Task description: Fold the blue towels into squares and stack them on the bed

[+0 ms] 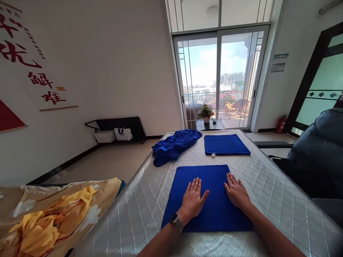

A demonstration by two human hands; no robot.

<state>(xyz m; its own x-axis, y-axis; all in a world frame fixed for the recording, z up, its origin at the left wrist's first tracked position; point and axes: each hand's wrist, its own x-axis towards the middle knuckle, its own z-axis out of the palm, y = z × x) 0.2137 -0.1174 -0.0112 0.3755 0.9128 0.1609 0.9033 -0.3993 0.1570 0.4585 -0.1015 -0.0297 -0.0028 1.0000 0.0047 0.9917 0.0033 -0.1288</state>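
Observation:
A folded blue cloth (211,214) lies flat on the silvery quilted table cover (142,214) in front of me. My left hand (193,200) rests palm down on its middle, fingers stretched out and thumb apart, with a watch on that wrist. Over the cloth's right edge lies my right hand (237,191), also flat with its fingers extended. Farther back on the right is a second folded blue cloth (226,144), a small white tag showing at its front edge. A crumpled blue cloth (175,144) sits at the back left.
At the lower left, crumpled yellow fabric (56,221) lies on a flower-patterned cover (107,196). A dark padded chair (318,150) stands close on the right. Beyond the table are a potted plant (206,112) on a small table and a sliding glass door (198,71).

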